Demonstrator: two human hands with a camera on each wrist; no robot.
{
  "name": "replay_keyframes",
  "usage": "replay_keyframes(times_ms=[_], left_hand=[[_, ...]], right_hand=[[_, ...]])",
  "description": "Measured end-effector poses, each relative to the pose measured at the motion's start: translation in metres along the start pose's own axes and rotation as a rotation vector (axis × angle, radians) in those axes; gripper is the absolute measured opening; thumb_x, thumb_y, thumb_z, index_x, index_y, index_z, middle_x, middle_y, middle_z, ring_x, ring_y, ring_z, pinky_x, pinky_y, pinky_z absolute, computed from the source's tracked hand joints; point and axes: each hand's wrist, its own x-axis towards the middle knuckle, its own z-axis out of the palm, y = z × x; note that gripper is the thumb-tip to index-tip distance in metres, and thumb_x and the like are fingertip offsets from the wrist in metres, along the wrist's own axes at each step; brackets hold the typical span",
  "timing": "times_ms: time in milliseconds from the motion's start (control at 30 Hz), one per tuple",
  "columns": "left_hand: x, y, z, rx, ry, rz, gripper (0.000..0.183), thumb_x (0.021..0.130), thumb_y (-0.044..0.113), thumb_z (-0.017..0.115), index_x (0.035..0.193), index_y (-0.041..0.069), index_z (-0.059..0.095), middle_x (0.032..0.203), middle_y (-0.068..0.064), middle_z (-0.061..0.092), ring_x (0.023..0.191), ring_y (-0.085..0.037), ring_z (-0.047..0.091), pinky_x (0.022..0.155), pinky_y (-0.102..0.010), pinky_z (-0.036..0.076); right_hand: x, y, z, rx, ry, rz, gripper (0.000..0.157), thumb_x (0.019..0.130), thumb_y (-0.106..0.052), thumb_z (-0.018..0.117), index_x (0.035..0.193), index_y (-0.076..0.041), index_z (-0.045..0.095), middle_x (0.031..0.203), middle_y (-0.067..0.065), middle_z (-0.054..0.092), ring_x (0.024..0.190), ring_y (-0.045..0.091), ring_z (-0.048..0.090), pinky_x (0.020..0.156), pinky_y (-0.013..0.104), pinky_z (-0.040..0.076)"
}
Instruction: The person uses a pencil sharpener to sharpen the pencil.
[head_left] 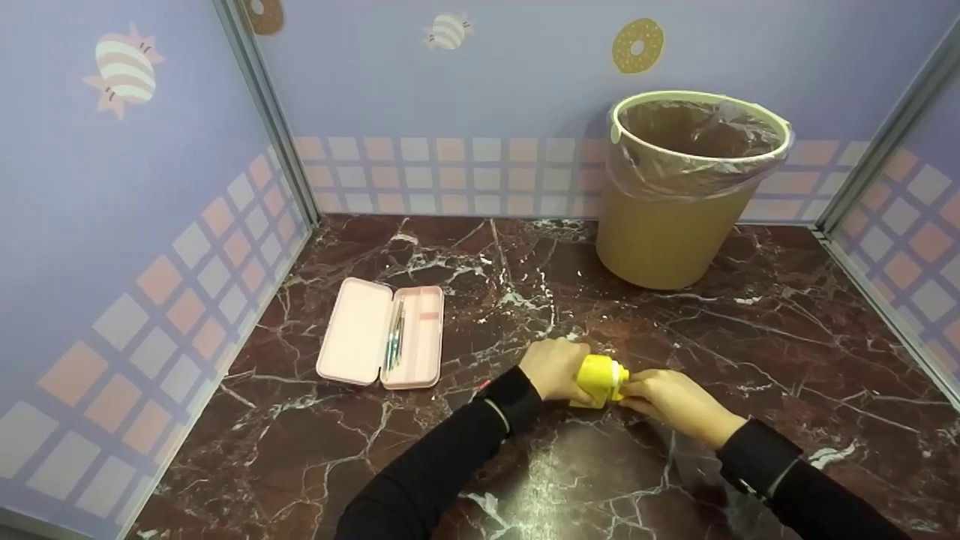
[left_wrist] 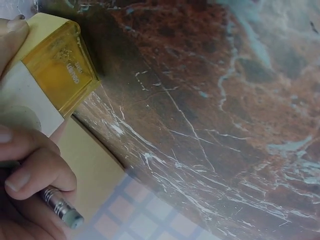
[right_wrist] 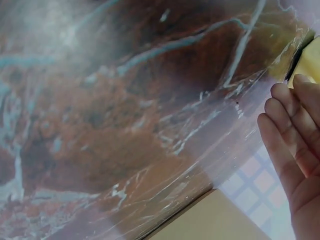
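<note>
Grips with the left hand [head_left: 553, 367] the yellow sharpener [head_left: 598, 379], located directly between the fingers of both hands. Has the left fingers [left_wrist: 42, 167] bent around it, and also around a pencil [left_wrist: 59, 202], with the metal band and eraser end showing past these fingers. Cannot see the tip of this pencil. Shows, in the left wrist view, a white part and a see-through yellow part of the sharpener, just beside the same fingers.

Pinches with the right hand [head_left: 667, 397] the small right end of the sharpener; cannot tell the exact part between thumb and finger. Holds the other right fingers close together, as visible in the right wrist view. Cannot tell either about contact between sharpener and surface [head_left: 277, 450], under the hands.

To the left of the left fingers, well apart: an open pink case [head_left: 352, 330], with some thin pencils [head_left: 396, 337] lying inside. Beyond the right fingers, near the wall [head_left: 450, 97]: a tall bin [head_left: 667, 232] with a clear liner [head_left: 660, 176] folded over the rim. Beyond the left fingers: small white specks on the dark, veined surface.
</note>
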Motion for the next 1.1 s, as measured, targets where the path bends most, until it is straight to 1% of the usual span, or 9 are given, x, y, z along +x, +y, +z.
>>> replay_keyframes(times_ms=[133, 300, 400, 567, 733, 833, 900, 967, 1100], left_hand=[[0.0, 0.0, 0.001, 0.001, 0.003, -0.009, 0.054, 0.066, 0.054, 0.091, 0.098, 0.017, 0.069, 0.089, 0.001, 0.076, 0.078, -0.017, 0.071, 0.064, -0.033, 0.057], [-0.001, 0.0, 0.001, -0.002, 0.007, -0.005, 0.054, 0.066, 0.053, 0.091, 0.099, 0.017, 0.07, 0.09, 0.001, 0.076, 0.079, -0.018, 0.072, 0.064, -0.034, 0.058], [0.0, 0.0, 0.001, -0.006, 0.011, 0.0, 0.054, 0.066, 0.054, 0.091, 0.099, 0.017, 0.07, 0.091, 0.001, 0.076, 0.08, -0.018, 0.073, 0.065, -0.034, 0.058], [0.0, 0.001, -0.002, -0.002, 0.002, -0.006, 0.054, 0.066, 0.054, 0.091, 0.1, 0.018, 0.07, 0.092, 0.001, 0.077, 0.082, -0.018, 0.073, 0.065, -0.034, 0.058], [-0.001, 0.001, -0.002, 0.018, 0.003, -0.01, 0.052, 0.065, 0.052, 0.091, 0.098, 0.018, 0.07, 0.091, 0.0, 0.077, 0.081, -0.018, 0.073, 0.062, -0.034, 0.058], [0.0, 0.002, 0.0, 0.035, 0.013, -0.003, 0.052, 0.065, 0.052, 0.091, 0.098, 0.017, 0.071, 0.091, 0.0, 0.077, 0.081, -0.018, 0.074, 0.061, -0.035, 0.058], [0.0, 0.002, 0.0, 0.044, 0.017, 0.003, 0.052, 0.065, 0.052, 0.091, 0.098, 0.017, 0.07, 0.091, 0.0, 0.077, 0.081, -0.018, 0.074, 0.061, -0.036, 0.059], [0.0, 0.002, 0.0, 0.047, 0.016, 0.007, 0.052, 0.065, 0.051, 0.091, 0.098, 0.016, 0.07, 0.091, -0.001, 0.077, 0.08, -0.019, 0.074, 0.062, -0.036, 0.059], [0.002, 0.002, 0.0, 0.051, 0.008, 0.015, 0.051, 0.066, 0.049, 0.091, 0.098, 0.015, 0.069, 0.092, -0.001, 0.077, 0.08, -0.019, 0.074, 0.063, -0.036, 0.059]], right_hand=[[-0.002, -0.003, -0.002, 0.004, 0.008, -0.03, 0.007, 0.085, -0.013, 0.079, 0.091, -0.015, 0.076, 0.087, -0.002, 0.075, 0.077, 0.013, 0.072, 0.07, 0.033, 0.06], [-0.006, -0.009, -0.008, 0.013, 0.0, -0.033, 0.006, 0.085, -0.012, 0.079, 0.09, -0.014, 0.076, 0.089, -0.002, 0.076, 0.079, 0.014, 0.073, 0.071, 0.032, 0.061], [-0.008, -0.014, -0.015, 0.006, 0.015, -0.04, 0.007, 0.084, -0.012, 0.08, 0.091, -0.012, 0.077, 0.088, -0.002, 0.076, 0.077, 0.014, 0.073, 0.069, 0.031, 0.06], [-0.009, -0.02, -0.027, -0.006, 0.028, -0.051, 0.009, 0.084, -0.013, 0.081, 0.093, -0.012, 0.078, 0.085, -0.004, 0.073, 0.071, 0.009, 0.069, 0.063, 0.027, 0.057], [-0.006, -0.022, -0.035, -0.026, 0.046, -0.077, 0.009, 0.083, -0.013, 0.082, 0.09, -0.014, 0.075, 0.079, -0.006, 0.066, 0.065, 0.002, 0.057, 0.056, 0.021, 0.048], [-0.005, -0.021, -0.038, -0.043, 0.066, -0.1, 0.012, 0.081, -0.013, 0.083, 0.086, -0.015, 0.073, 0.075, -0.008, 0.061, 0.063, -0.002, 0.047, 0.054, 0.018, 0.042], [-0.005, -0.022, -0.041, -0.055, 0.073, -0.11, 0.012, 0.081, -0.013, 0.083, 0.085, -0.016, 0.072, 0.073, -0.009, 0.058, 0.063, -0.003, 0.043, 0.053, 0.017, 0.04], [-0.005, -0.021, -0.043, -0.064, 0.077, -0.112, 0.012, 0.081, -0.013, 0.082, 0.086, -0.015, 0.072, 0.074, -0.008, 0.059, 0.063, -0.002, 0.044, 0.054, 0.018, 0.04], [-0.005, -0.022, -0.049, -0.097, 0.08, -0.103, 0.012, 0.082, -0.01, 0.081, 0.092, -0.012, 0.075, 0.079, -0.005, 0.065, 0.065, 0.006, 0.056, 0.057, 0.024, 0.05]])
